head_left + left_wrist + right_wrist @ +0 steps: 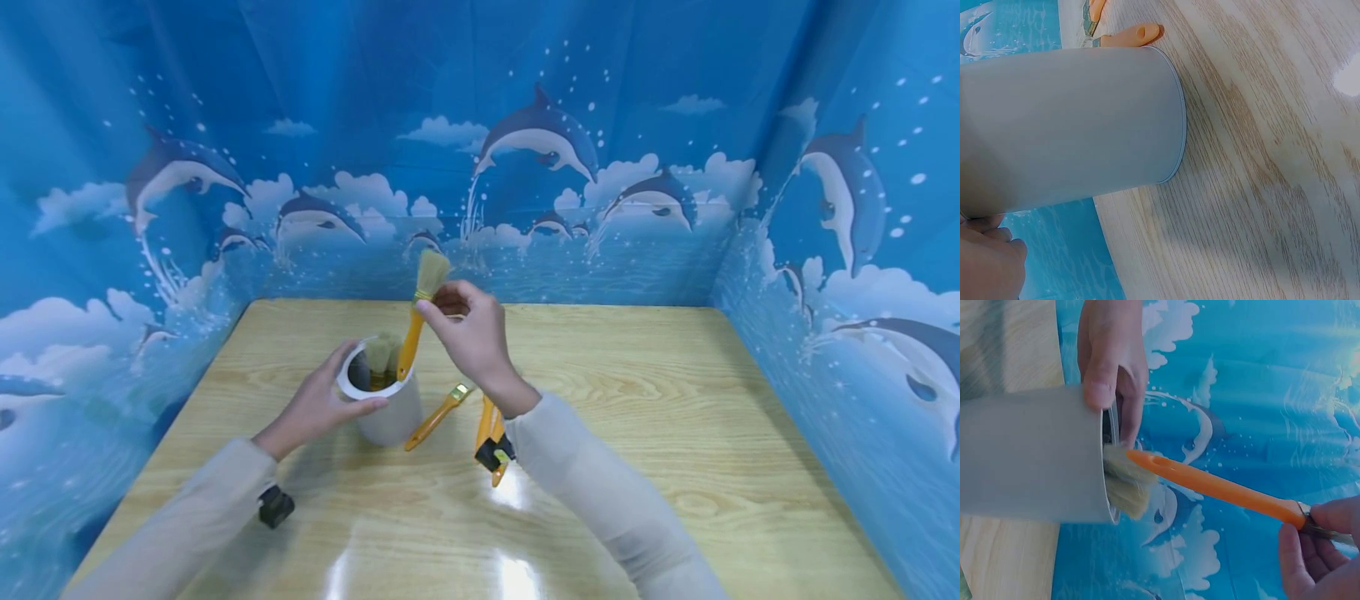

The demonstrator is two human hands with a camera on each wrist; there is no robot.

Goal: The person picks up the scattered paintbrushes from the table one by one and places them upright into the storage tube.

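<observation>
A white cylindrical canister [390, 421] stands upright on the table, with bristle-up paintbrushes [382, 352] inside. My left hand [311, 408] grips it near the rim, thumb on the near side; the right wrist view shows the thumb [1099, 387] against the wall. My right hand [474, 333] pinches a paintbrush [410, 343] with an orange handle around its metal ferrule, pale bristles up. The handle's lower end is at the canister's mouth, close to the bristles of the brushes inside. Only the lower canister wall [1085, 125] fills the left wrist view.
One loose paintbrush [435, 421] lies right of the canister. More orange-handled brushes [486, 423] lie partly hidden under my right wrist and its black camera [493, 454]. The wood-grain table [637, 467] is bordered by blue dolphin-print curtains [420, 83].
</observation>
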